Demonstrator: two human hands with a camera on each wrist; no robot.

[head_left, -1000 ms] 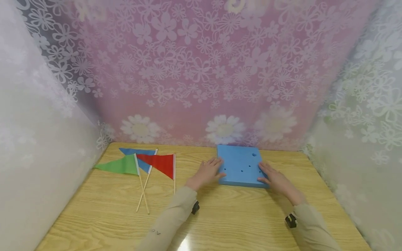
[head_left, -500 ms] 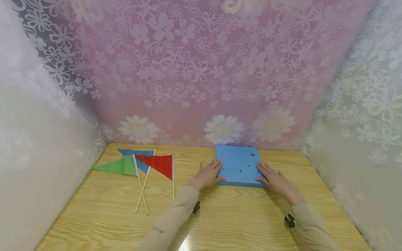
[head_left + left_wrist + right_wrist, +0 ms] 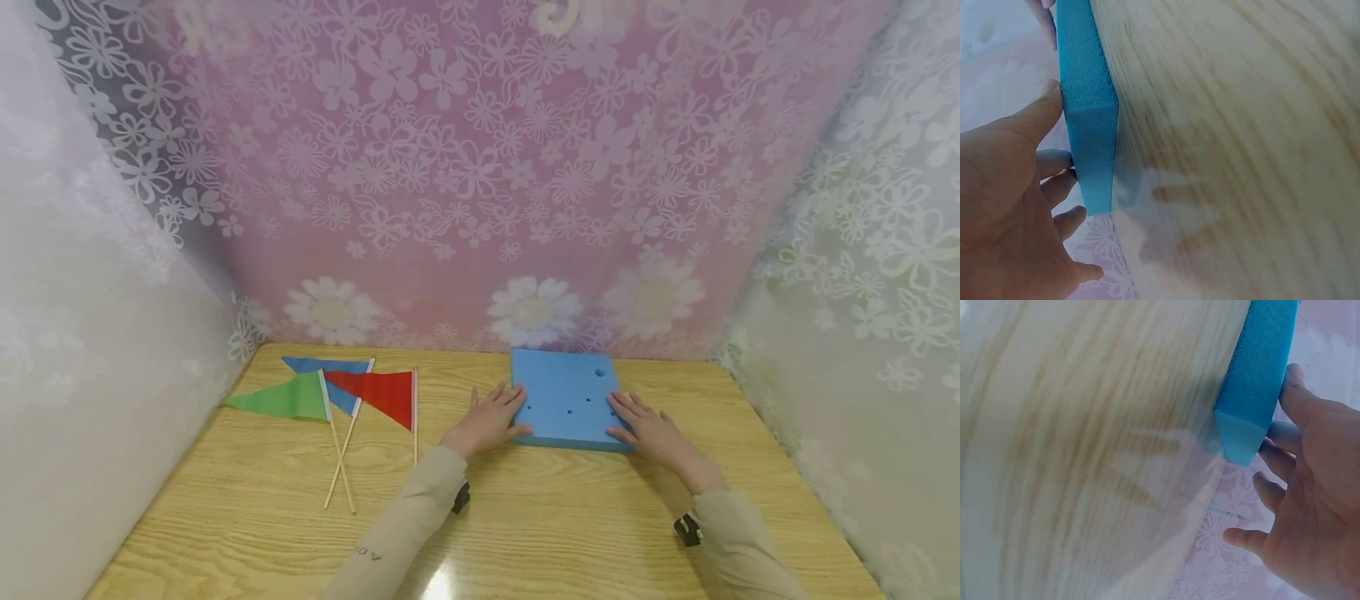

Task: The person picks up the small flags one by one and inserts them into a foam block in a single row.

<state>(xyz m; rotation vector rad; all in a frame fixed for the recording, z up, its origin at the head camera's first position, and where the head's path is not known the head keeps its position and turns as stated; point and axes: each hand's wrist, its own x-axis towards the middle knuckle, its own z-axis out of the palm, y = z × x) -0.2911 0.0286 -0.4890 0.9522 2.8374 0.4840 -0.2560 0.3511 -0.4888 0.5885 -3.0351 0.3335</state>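
Observation:
A thick, square blue foam block [image 3: 564,392] with several small holes in its top lies flat near the table's back edge. At its left side my left hand [image 3: 486,423] rests with fingertips and thumb on the edge, fingers fairly straight and spread. My right hand [image 3: 660,432] touches the opposite side in much the same way, covering part of a hole. In the left wrist view, the left thumb and fingertips meet the upper edge of the foam block [image 3: 1088,125]. The right wrist view has the right fingers [image 3: 1272,461] against the near corner of the block.
Left of the block lie three pennant flags on thin sticks: a green flag [image 3: 285,398], a red flag [image 3: 382,393] and a partly covered blue flag [image 3: 322,365]. The wooden table [image 3: 540,533] meets a flowered pink curtain [image 3: 465,208] behind, with pale flowered curtains at both sides.
The foam block has shifted slightly left and nearer to me, with both hands staying at its sides. The flags keep their places.

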